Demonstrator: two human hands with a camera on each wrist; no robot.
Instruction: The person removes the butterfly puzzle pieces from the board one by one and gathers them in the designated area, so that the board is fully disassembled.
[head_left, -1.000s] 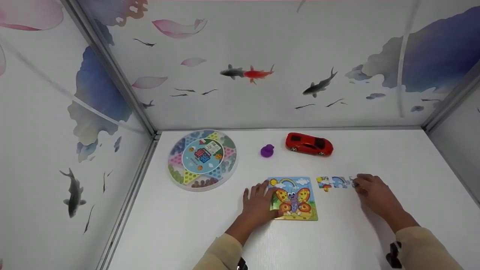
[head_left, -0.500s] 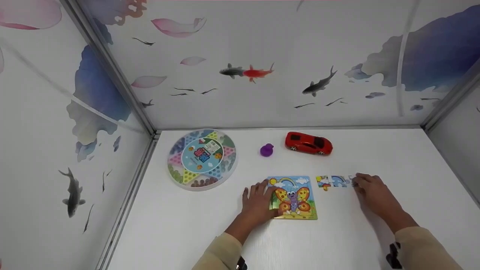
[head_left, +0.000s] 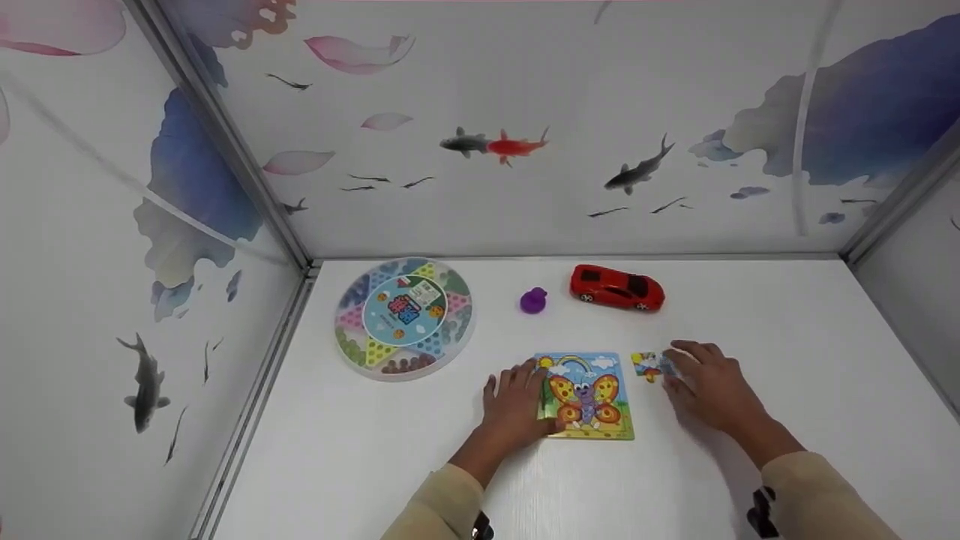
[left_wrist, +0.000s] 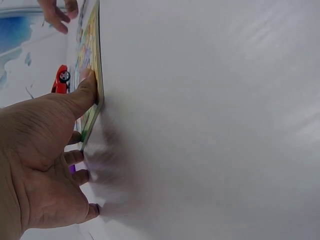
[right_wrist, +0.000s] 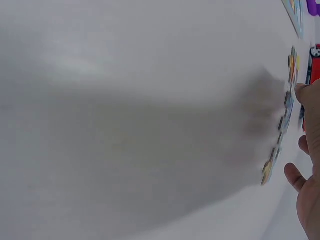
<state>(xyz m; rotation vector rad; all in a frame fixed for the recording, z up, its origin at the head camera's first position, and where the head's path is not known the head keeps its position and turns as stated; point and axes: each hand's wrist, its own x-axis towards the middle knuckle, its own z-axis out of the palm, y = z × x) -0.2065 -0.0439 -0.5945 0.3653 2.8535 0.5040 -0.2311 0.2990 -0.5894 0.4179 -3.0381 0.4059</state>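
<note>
A square butterfly puzzle board (head_left: 589, 396) lies flat on the white table (head_left: 787, 330). My left hand (head_left: 516, 399) rests flat at its left edge, fingers spread. In the left wrist view its thumb (left_wrist: 86, 92) presses on the edge of the board (left_wrist: 93, 60). Just right of the board lies a short row of loose puzzle pieces (head_left: 646, 365). My right hand (head_left: 701, 381) lies over most of that row with fingers laid out, so only the left end shows. The right wrist view shows the pieces (right_wrist: 286, 112) edge-on beside that hand (right_wrist: 311, 150).
A red toy car (head_left: 616, 288) and a small purple toy (head_left: 533, 301) stand behind the board. At the back left is a round, colourful game board (head_left: 405, 316). Patterned walls close the table on the left, back and right.
My right hand has slid left along the row of loose pieces and now covers most of it. The left hand and the board have stayed put.
</note>
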